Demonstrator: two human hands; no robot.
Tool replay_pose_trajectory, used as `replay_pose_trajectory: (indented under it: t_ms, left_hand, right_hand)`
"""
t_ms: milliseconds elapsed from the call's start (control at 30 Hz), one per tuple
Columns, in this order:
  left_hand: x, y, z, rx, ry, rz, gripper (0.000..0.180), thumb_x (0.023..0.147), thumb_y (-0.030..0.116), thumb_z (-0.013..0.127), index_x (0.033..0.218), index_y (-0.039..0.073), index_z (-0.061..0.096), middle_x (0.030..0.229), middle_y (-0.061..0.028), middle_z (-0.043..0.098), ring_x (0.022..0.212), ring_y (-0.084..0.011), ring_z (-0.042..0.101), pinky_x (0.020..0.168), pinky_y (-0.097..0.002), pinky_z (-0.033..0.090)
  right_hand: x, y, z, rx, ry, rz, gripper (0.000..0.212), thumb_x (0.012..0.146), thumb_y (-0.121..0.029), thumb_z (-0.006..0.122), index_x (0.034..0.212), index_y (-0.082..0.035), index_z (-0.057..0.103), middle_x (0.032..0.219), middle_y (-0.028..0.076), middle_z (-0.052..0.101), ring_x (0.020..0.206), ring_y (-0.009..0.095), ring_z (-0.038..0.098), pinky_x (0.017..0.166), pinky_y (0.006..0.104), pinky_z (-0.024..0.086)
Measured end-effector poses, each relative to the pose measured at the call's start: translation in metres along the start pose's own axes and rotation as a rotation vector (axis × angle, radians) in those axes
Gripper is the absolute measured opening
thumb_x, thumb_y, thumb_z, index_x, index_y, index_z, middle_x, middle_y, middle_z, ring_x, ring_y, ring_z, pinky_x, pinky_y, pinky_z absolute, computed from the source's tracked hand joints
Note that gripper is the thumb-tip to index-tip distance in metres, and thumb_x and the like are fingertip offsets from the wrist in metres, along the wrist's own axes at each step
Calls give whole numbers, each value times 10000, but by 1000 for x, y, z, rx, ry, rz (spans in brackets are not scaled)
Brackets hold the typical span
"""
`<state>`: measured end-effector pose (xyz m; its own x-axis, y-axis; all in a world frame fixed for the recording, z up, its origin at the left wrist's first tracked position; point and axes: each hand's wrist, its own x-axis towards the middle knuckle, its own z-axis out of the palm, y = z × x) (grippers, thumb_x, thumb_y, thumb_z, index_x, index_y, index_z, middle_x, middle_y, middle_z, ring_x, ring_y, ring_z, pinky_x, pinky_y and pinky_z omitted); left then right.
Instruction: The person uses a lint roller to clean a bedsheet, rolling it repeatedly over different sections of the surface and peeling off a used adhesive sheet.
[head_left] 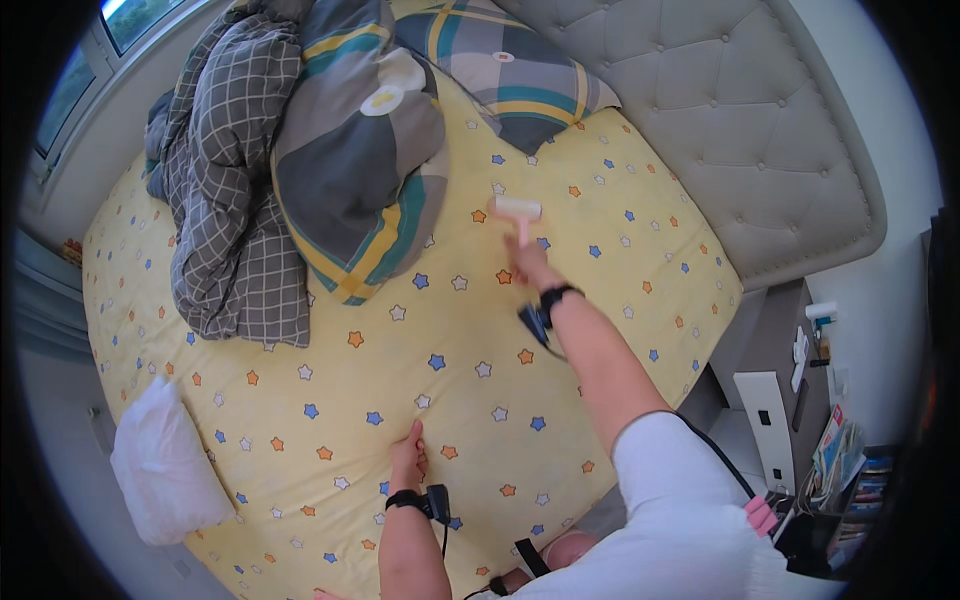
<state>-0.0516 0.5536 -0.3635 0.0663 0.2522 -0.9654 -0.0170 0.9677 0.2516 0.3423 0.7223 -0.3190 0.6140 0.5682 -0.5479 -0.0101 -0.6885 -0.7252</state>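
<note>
My right hand [530,262] reaches out over the bed and is wrapped round the handle of a lint roller [517,208]. The roller has a white cylinder and a pale pink handle. Its head is at the yellow fitted sheet [480,330], which is printed with blue, orange and white stars; hand and roller are slightly blurred. Nearer to me, my left hand [409,455] rests on the sheet as a loose fist, thumb pointing away, with nothing visible in it. Both wrists wear black straps with small devices.
A plaid pillow [360,160] and a crumpled grey checked quilt [235,170] lie at the far left; another plaid pillow [510,70] leans near the tufted headboard [730,110]. A white pillow [168,465] lies at the left edge. A bedside cabinet [770,400] stands right.
</note>
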Motion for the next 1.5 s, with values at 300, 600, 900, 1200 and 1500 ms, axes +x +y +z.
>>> replay_pose_trajectory:
  t_ms: [300, 600, 900, 1200, 1500]
  left_hand:
    - [-9, 12, -6, 64, 35, -44, 494, 825, 478, 661, 552, 147, 415, 454, 63, 318, 359, -79, 257, 357, -260, 198]
    - [0, 10, -4, 39, -25, -56, 487, 844, 461, 645, 550, 140, 427, 454, 59, 327, 360, -84, 271, 356, -259, 208]
    - [9, 9, -20, 16, -53, -100, 475, 849, 450, 643, 553, 135, 445, 441, 55, 320, 348, -85, 268, 350, -260, 198]
    - [9, 4, -12, 32, 2, -44, 474, 851, 425, 649, 552, 121, 442, 438, 35, 337, 329, -102, 279, 334, -269, 210]
    - [11, 10, -12, 56, -11, -74, 475, 855, 435, 642, 554, 119, 454, 426, 49, 314, 327, -90, 257, 334, -257, 191]
  right_hand:
    - [-235, 206, 0, -489, -16, -369, 587, 886, -100, 459, 1417, -204, 233, 716, 135, 564, 660, 318, 586, 561, 440, 461]
    - [24, -18, -2, -77, -35, -193, 395, 933, -457, 475, 1089, -95, 448, 521, 24, 437, 375, 175, 425, 363, 338, 343]
    - [-21, 40, -13, 39, -172, 53, 408, 936, -495, 427, 791, -121, 499, 497, -13, 405, 381, 123, 381, 358, 303, 291]
    - [-239, 184, -49, -77, -197, 168, 248, 955, -310, 490, 791, -124, 488, 487, -33, 392, 383, 98, 403, 360, 283, 324]
    - [132, -127, 17, -40, -309, 102, 383, 904, -423, 498, 756, -70, 477, 488, 16, 437, 376, 132, 428, 348, 298, 298]
